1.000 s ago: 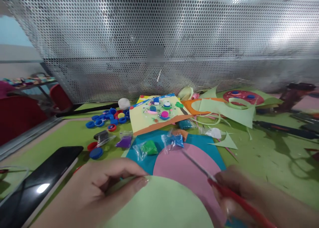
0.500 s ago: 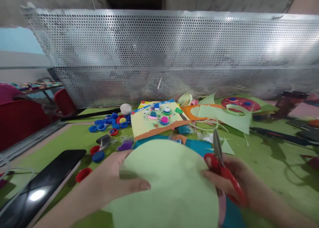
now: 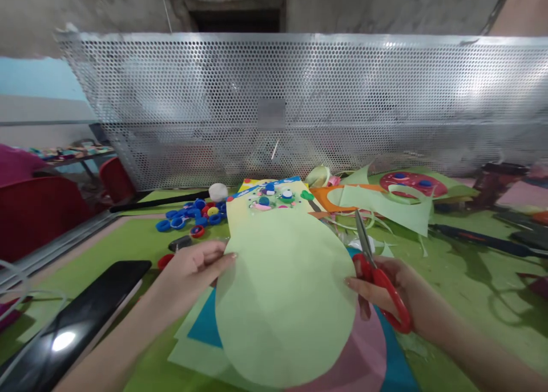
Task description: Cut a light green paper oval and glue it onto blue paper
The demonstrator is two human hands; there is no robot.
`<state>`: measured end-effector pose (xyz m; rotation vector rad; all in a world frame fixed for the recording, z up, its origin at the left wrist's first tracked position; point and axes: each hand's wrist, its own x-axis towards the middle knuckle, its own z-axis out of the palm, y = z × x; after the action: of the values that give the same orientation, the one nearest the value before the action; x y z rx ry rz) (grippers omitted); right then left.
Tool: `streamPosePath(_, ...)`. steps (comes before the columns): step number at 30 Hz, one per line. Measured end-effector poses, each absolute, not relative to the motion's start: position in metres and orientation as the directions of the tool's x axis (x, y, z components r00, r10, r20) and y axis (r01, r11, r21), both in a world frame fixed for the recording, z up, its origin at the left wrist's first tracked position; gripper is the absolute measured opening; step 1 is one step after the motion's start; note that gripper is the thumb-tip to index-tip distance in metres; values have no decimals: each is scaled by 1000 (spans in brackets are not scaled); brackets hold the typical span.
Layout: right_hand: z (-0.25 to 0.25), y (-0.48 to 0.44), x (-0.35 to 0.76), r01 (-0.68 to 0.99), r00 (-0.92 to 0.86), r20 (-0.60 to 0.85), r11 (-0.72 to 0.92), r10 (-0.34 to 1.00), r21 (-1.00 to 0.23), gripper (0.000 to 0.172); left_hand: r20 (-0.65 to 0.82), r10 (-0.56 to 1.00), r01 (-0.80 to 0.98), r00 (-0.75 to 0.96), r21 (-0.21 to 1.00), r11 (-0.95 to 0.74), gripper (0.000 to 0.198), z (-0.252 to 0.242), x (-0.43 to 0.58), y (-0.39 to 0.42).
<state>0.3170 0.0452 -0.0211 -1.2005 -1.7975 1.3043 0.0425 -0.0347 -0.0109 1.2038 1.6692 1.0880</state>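
A large pale green paper circle [image 3: 286, 300] is held up in front of me by both hands. My left hand [image 3: 192, 272] pinches its left edge between thumb and fingers. On the right edge, the fingers of my right hand [image 3: 385, 289] press against the paper while also gripping red-handled scissors [image 3: 379, 275], their blades pointing up and away. Beneath the circle lie a pink paper piece [image 3: 363, 352], a blue sheet [image 3: 394, 358] and more pale green paper [image 3: 192, 355]. Behind its top edge is a decorated picture with bottle caps [image 3: 265, 201], partly covered.
A black phone [image 3: 94, 312] lies at the left. Blue and red bottle caps [image 3: 188, 215] are heaped behind it. Cut green paper scraps [image 3: 385, 203], an orange sheet [image 3: 327, 201] and a dark-handled tool [image 3: 475, 235] lie right. A perforated metal panel [image 3: 274, 78] stands behind the table.
The green circle has been raised and tipped up, so its whole outline shows and the pink and blue paper below is uncovered. My left hand has shifted to its edge.
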Motion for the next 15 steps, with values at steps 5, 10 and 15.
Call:
streamPosePath(5,-25,53,322,297,-366,-1,115,931,-948,39,-193,957,167,-217,959,231,44,-8,44,-35)
streamPosePath(10,-30,60,327,199,-347,1,75,938,-977,33,-263,955,90,-138,957,277,55,-2,49,-38)
streamPosePath(15,-24,59,326,247,-294,-29,46,955,-968,33,-249,961,50,-118,965,256,56,-1,50,-36)
